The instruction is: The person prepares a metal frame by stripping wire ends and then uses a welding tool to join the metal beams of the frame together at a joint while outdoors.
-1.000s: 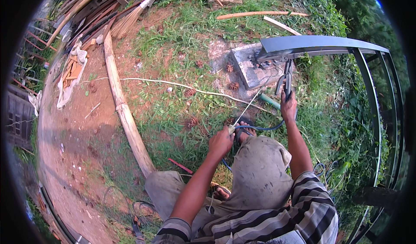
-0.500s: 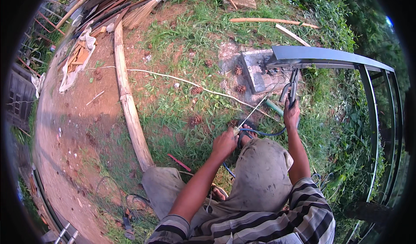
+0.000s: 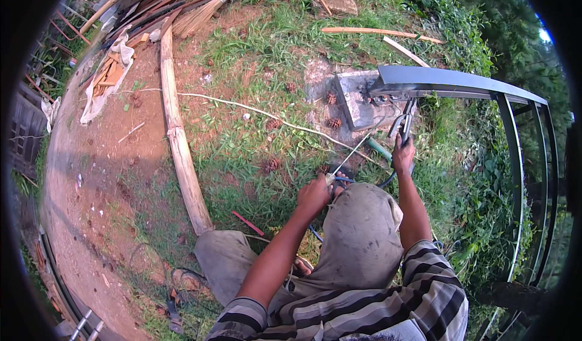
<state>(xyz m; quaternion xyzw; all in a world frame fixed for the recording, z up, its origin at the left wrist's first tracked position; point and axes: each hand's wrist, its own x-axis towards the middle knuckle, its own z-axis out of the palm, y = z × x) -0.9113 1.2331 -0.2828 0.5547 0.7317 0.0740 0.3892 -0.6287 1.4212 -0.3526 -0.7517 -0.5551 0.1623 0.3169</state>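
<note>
We seem to be setting the clamp at the frame, our right hand gripping it, our left hand clenched round the rod by our knee, and the next move likely calls for steadiness.

Ground of reddish soil and patchy grass bears a long bare wooden pole, scattered pine cones, a pale cord, a red strip, a concrete block and two timber strips.
</note>
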